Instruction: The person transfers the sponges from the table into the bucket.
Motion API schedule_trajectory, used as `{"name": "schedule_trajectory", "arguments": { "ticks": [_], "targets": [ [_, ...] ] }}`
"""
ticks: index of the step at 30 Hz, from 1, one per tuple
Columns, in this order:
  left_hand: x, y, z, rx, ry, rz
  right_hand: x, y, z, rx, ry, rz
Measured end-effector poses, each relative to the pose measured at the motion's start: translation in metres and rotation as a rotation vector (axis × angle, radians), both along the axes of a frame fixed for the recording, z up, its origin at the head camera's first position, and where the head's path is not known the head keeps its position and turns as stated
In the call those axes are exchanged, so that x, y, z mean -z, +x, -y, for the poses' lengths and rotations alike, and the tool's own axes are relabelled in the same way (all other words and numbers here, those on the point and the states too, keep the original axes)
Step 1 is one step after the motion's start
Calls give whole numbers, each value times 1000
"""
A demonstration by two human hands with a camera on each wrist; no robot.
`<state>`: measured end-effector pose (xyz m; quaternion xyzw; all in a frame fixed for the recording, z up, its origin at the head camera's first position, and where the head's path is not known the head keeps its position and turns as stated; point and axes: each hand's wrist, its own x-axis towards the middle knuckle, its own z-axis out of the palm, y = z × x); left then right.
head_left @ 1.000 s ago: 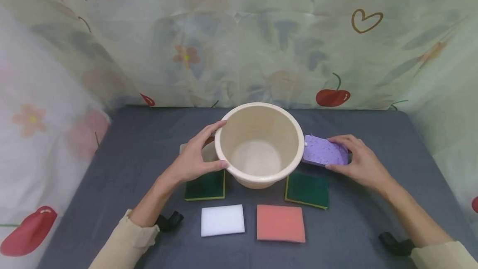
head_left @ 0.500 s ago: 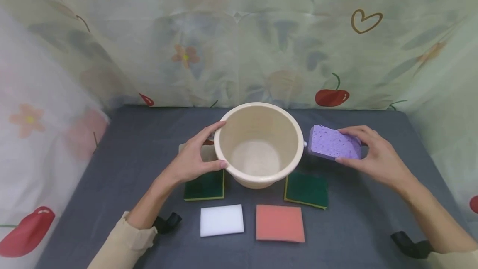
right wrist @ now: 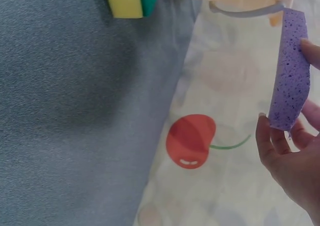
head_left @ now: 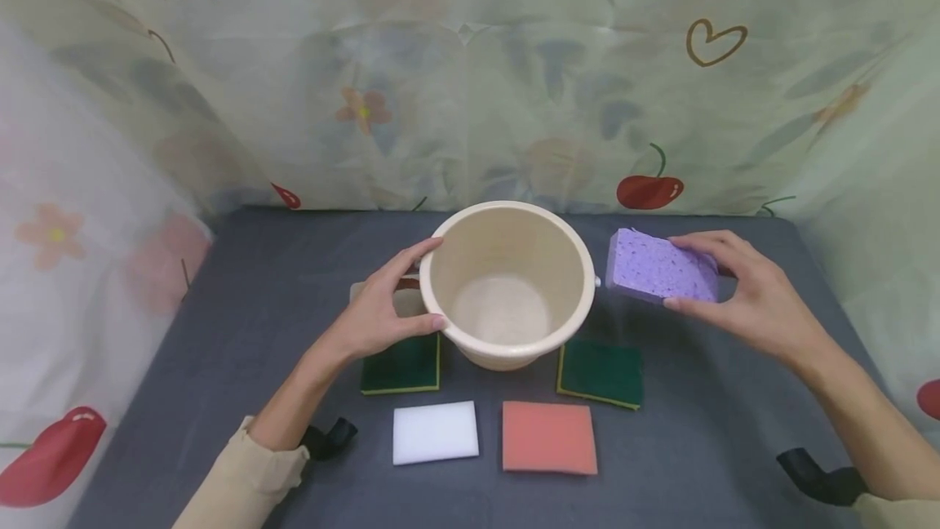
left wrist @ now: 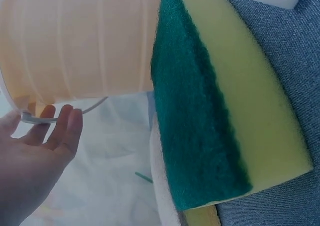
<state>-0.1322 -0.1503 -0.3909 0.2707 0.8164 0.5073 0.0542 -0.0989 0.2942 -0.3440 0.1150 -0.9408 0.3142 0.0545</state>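
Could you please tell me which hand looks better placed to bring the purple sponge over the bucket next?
The right hand, most likely: it grips the purple sponge beside the bucket, so only a short move seems needed. The left hand is occupied, gripping the bucket's opposite side.

dark tabletop (head_left: 676, 447) | floral curtain (head_left: 470, 121) behind it | red cherry print (head_left: 649, 193) (heart outline (head_left: 709, 41) higher)

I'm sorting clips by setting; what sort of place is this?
Perhaps a makeshift indoor filming booth: cherry-print sheets enclose the back and sides of a dark table, where sponges lie near a bucket.
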Motion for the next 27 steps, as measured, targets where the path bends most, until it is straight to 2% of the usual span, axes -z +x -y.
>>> {"name": "schedule_trajectory", "arguments": {
  "ticks": [5, 15, 27],
  "targets": [
    [-2, 1, -1, 8, 40, 16, -7, 0, 6, -16, -16, -7],
    [-3, 3, -5, 5, 51, 21, -20, -1, 20, -38, -49, 4],
    [-6, 8, -10, -76, 34, 75, -30, -4, 49, -121, -99, -32]
  ]
}}
